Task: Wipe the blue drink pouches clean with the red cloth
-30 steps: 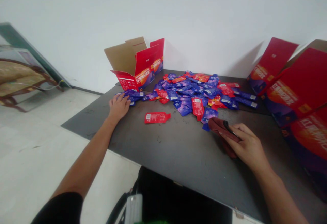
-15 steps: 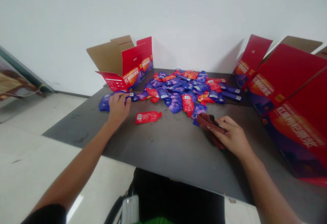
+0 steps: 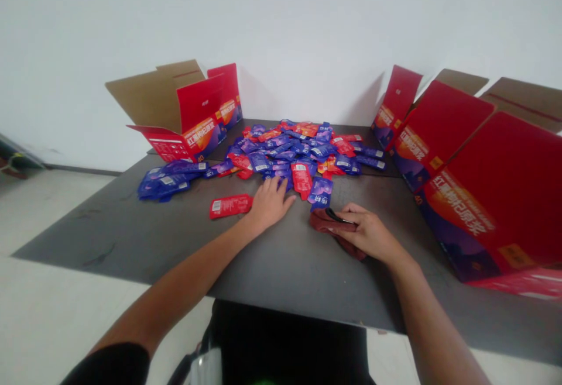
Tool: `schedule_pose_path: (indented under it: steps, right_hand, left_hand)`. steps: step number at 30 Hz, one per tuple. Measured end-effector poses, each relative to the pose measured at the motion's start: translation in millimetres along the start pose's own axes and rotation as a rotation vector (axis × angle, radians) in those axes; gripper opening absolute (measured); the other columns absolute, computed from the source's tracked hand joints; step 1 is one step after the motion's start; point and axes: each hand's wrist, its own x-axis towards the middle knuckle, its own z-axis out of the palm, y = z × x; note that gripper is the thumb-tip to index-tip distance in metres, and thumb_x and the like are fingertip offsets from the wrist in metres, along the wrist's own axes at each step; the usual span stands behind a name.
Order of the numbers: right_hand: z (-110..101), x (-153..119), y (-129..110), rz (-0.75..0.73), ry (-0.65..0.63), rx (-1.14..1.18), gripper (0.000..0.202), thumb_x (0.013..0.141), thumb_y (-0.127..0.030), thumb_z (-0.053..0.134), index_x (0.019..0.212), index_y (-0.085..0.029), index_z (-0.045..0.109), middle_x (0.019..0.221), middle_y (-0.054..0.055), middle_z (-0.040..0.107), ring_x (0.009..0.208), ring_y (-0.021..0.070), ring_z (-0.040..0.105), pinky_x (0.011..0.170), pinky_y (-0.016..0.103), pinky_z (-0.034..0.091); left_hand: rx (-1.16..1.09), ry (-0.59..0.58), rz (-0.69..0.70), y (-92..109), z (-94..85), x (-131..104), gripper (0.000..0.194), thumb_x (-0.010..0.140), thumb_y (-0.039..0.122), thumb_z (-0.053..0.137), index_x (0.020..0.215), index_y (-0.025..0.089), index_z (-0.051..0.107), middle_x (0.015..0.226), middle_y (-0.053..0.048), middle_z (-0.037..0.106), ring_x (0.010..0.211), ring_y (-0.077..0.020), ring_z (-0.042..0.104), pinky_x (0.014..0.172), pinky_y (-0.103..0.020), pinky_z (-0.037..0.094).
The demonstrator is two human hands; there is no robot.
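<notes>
Apparently the work is only partly done: a low cluster of flat blue plastic pouches (image 3: 164, 181) lies apart, while a large mixed heap of red and blue pouches (image 3: 281, 150) is left mid-table. The left hand (image 3: 268, 203), fingers loosely spread, is at the heap's near edge; whether it touches I can't tell. The right hand (image 3: 367, 231) pinches a folded reddish-brown cloth (image 3: 324, 221). Open red cardboard boxes, one left (image 3: 211, 130) and others right (image 3: 492, 198), flank the heap on a dark grey table (image 3: 281, 274) against a plain white wall (image 3: 302, 40).

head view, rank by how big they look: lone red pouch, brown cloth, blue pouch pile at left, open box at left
1. Open box
2. Blue pouch pile
Too close to call: brown cloth, partly covered by the right hand, and lone red pouch
</notes>
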Motion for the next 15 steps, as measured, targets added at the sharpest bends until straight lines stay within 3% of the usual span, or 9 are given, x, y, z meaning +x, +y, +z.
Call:
schedule_pose_path:
  steps: [8,15]
  right_hand:
    - [0,0,2,-0.002,0.007,0.028,0.029,0.097,-0.047,0.065,0.117,-0.031,0.078,0.088,0.003,0.062,0.080,0.0169,0.064,0.071,0.029,0.049]
    - [-8,-4,1,0.002,-0.001,0.074,0.030,0.096,-0.050,0.065,0.103,-0.025,0.080,0.087,0.003,0.061,0.080,0.0167,0.062,0.069,0.028,0.047]
  left_hand:
    - [0.051,-0.051,0.084,2,-14.5,-26,0.051,0.104,0.046,0.048,0.141,0.012,0.060,0.145,-0.019,0.060,0.132,-0.0342,0.056,0.109,-0.048,0.045]
    - [-0.061,-0.065,0.218,23,-46.8,-99,0.050,0.103,0.049,0.053,0.139,0.017,0.061,0.147,-0.014,0.060,0.135,-0.0311,0.057,0.111,-0.048,0.047]
